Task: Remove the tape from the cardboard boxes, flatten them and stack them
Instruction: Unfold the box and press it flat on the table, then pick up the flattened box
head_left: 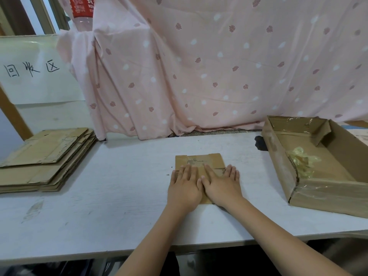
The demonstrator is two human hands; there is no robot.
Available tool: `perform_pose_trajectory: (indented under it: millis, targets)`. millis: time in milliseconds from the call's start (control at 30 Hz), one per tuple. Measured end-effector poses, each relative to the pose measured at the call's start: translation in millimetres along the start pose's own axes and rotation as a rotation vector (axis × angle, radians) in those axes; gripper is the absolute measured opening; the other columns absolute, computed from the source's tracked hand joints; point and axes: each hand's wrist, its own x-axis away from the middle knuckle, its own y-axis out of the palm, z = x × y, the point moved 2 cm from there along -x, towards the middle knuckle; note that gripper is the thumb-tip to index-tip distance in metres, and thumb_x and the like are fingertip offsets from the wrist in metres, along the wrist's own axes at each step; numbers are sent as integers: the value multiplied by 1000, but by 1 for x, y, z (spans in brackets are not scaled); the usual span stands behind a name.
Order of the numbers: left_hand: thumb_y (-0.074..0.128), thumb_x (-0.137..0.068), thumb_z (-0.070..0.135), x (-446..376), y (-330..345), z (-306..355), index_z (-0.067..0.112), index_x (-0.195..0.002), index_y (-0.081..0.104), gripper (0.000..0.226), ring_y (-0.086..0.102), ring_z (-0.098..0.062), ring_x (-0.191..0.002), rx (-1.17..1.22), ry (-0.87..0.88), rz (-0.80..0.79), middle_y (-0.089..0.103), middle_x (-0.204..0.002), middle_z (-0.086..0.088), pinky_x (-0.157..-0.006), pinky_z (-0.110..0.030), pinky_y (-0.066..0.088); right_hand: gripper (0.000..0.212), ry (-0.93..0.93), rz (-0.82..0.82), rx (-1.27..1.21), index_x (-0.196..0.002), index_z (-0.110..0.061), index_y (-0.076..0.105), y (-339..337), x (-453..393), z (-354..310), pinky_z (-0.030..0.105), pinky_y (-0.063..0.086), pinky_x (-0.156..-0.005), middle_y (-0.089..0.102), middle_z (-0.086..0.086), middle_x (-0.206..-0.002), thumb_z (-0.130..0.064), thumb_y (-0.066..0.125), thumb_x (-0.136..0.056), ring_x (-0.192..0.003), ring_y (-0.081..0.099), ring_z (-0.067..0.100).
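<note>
Flattening step: left hand and right hand, grip wide and flat, press small box onto tabletop; next, likely carry it to the stack.

A white sheet propped past the desk's far-left corner bore the handwritten characters 回收区. The red bottle label above showed white print, cut off and unreadable.

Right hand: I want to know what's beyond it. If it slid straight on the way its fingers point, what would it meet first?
Probably nothing close: the right hand points across the flattened box toward the pink cloth; bare table lies between.
</note>
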Motion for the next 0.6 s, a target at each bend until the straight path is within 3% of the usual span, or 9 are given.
perform_pose_trajectory:
  millis: [33,100,133,200,267,367,433,533,600]
  targets:
    - [3,-98,51,3,-1,1,27,-158,16,66,-5,-20,-153,2,-26,2,1,-167,-4,-122,-42,-10,58,-15,13,-28,-156,-45,16,-5,3,-2,48,-4,-124,3,35,-160,-57,29,-100,-152,-2,43]
    - [-9,-86,56,9,-4,4,33,-157,19,79,-3,-25,-153,11,-57,3,3,-166,-10,-121,-44,-8,57,-47,62,-253,-150,-42,35,-21,8,-3,41,16,-123,29,26,-157,-45,49,-95,-147,23,38]
    - [-15,-78,56,11,-5,5,34,-157,20,89,0,-27,-153,13,-57,7,6,-165,-13,-122,-44,-5,57,-40,67,-436,-145,-40,42,-30,9,0,37,30,-116,43,16,-151,-36,58,-91,-139,39,32]
    - [-14,-77,56,14,-8,6,34,-156,23,90,5,-30,-152,47,-62,11,11,-164,-15,-123,-42,1,69,46,37,-768,-146,-33,39,-47,9,7,36,49,-97,48,3,-143,-21,67,-84,-121,55,26]
    - [7,-97,53,17,-11,4,33,-155,25,64,9,-31,-151,105,-86,31,10,-163,-15,-123,-43,12,78,198,-21,-875,-147,-14,36,-54,12,16,38,56,-84,47,9,-137,-15,73,-78,-111,60,29]
    - [31,-103,47,25,-17,5,23,-157,14,62,2,-31,-151,218,-126,84,0,-164,-15,-119,-44,26,23,214,1,-977,-103,7,68,-58,17,20,44,61,-77,72,21,-100,3,72,-80,-81,71,29]
    - [41,-101,49,30,-29,2,11,-157,5,77,11,-37,-147,308,-224,117,7,-160,-20,-118,-44,26,12,146,53,-1063,-96,3,71,-65,27,13,40,60,-71,74,21,-95,7,68,-85,-74,70,26]
    - [55,-97,47,33,-54,-9,6,-156,3,89,38,-38,-134,603,-415,97,30,-150,-20,-110,-42,34,20,32,100,-1161,-103,-12,70,-78,41,-3,32,59,-64,75,16,-91,2,68,-88,-71,71,24]
    - [59,-96,31,41,-76,-22,17,-147,32,59,51,-33,-124,830,-426,132,50,-136,-10,-99,-39,47,24,-7,151,-1159,-102,-20,71,-82,46,-17,39,61,-73,77,12,-88,-1,70,-88,-76,73,25]
